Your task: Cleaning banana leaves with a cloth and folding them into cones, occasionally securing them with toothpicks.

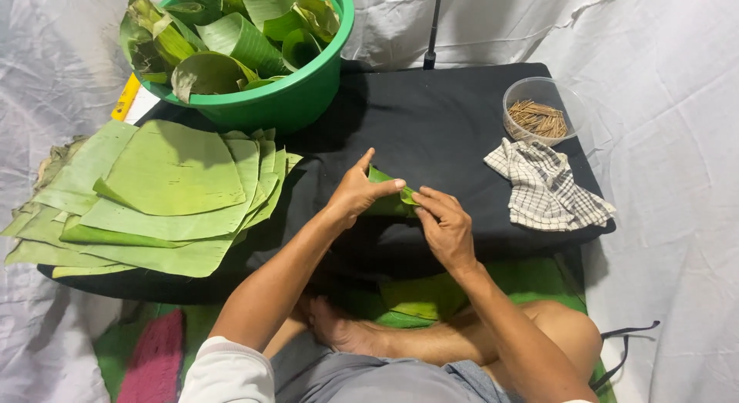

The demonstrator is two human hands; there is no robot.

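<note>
1. Two bare hands meet at the middle of the low black cloth-covered table [446,118]. My left hand [356,193] and my right hand [446,227] both grip one small folded piece of green banana leaf [389,197].
2. My left hand pinches the leaf's upper fold between thumb and fingers, index finger lifted. It looks set to keep the fold from springing open.
3. My right hand clamps the leaf's end at four o'clock with its fingertips, seemingly pressing the tip flat.
4. At nine o'clock from my hands lies a fanned stack of flat cut banana-leaf sheets [169,180], within easy reach of the left arm.
5. At eleven o'clock stands a round green plastic basin [300,95] filled with rolled leaf pieces.
6. At two o'clock sits a clear round plastic tub of thin wooden picks [539,114], and just below it a crumpled checked cloth [546,189]. Both lie handy on the right side.
7. Another leaf piece [419,299] rests near my crossed legs at six o'clock.
</note>
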